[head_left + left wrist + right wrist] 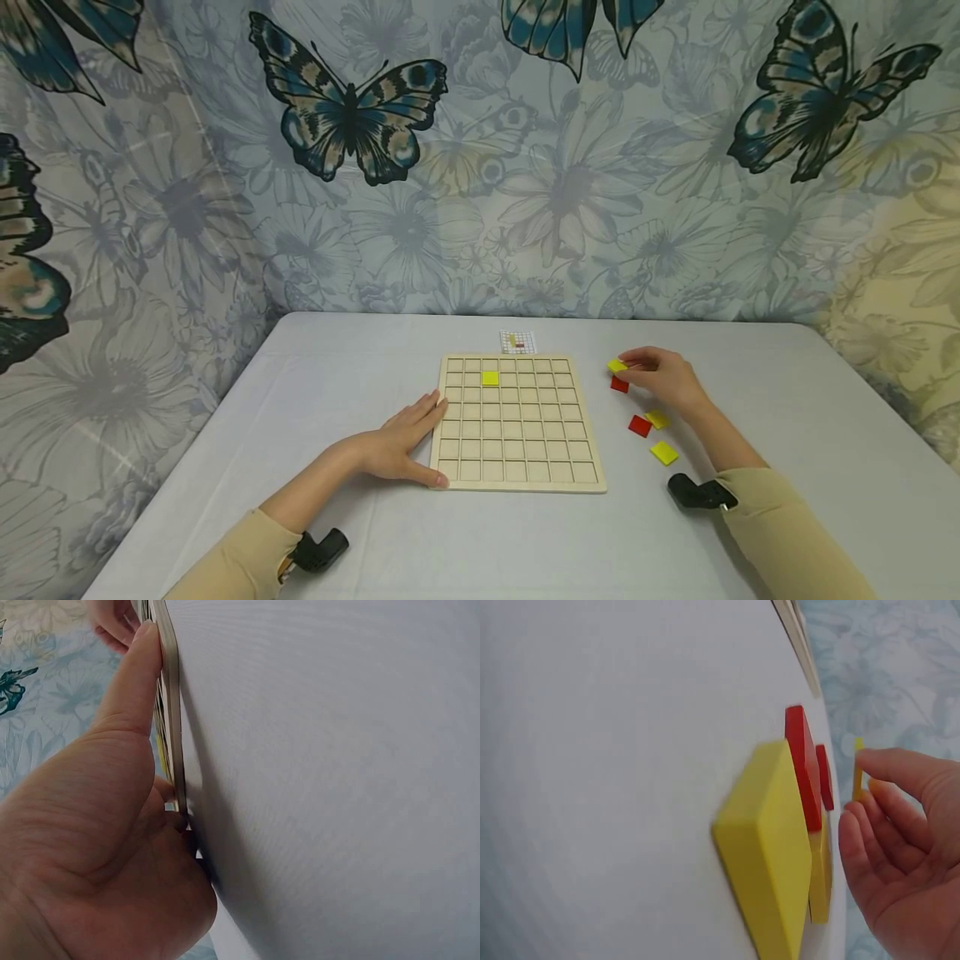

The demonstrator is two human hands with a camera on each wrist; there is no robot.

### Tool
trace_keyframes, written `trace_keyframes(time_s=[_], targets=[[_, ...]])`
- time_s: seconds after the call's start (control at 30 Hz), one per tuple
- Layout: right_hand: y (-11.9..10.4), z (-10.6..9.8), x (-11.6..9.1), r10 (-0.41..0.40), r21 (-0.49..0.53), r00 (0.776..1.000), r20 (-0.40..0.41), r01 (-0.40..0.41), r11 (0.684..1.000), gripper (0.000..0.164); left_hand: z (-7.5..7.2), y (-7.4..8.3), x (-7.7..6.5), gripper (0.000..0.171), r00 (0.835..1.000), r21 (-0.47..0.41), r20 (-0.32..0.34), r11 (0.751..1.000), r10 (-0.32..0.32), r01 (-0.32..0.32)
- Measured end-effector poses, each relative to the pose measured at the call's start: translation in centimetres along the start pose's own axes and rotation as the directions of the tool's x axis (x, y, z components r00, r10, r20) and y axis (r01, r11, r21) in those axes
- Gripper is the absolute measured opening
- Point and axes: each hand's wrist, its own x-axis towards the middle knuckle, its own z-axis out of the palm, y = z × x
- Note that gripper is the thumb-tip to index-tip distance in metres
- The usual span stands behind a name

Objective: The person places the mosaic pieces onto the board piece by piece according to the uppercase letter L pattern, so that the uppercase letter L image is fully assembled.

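Note:
A wooden grid board (517, 487) lies on the table, with one yellow tile (490, 378) in a top-row cell. My left hand (401, 442) rests against the board's left edge, fingers spread and thumb at the near left corner. To the right of the board, my right hand (663, 379) pinches a yellow square tile (858, 771) between thumb and fingers, held up off the table in the right wrist view. Just below that hand lies a red tile (619, 384). Nearer to me are another red tile (640, 426) and two yellow tiles, one (663, 453) closest to the front.
A small printed card (517, 342) with a coloured grid pattern lies behind the board. The white-covered table (360, 358) meets a wall cloth (562, 192) printed with butterflies and flowers. Black wrist cameras (701, 492) are strapped at both sleeves.

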Motion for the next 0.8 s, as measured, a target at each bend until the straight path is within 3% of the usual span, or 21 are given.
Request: trace_keyframes(time_s=[0.43, 0.8], targets=[[-1.8, 2.0, 0.0, -0.021, 0.160, 0.997, 0.077, 0.008, 0.987, 0.049, 0.2, -0.2, 0.2, 0.112, 1.000, 0.014, -0.001, 1.000, 0.009, -0.009], [-3.9, 3.9, -0.5, -0.096, 0.127, 0.990, 0.108, 0.082, 0.988, 0.043, 0.2, -0.3, 0.1, 0.112, 1.000, 0.014, -0.002, 1.000, 0.000, 0.000]])
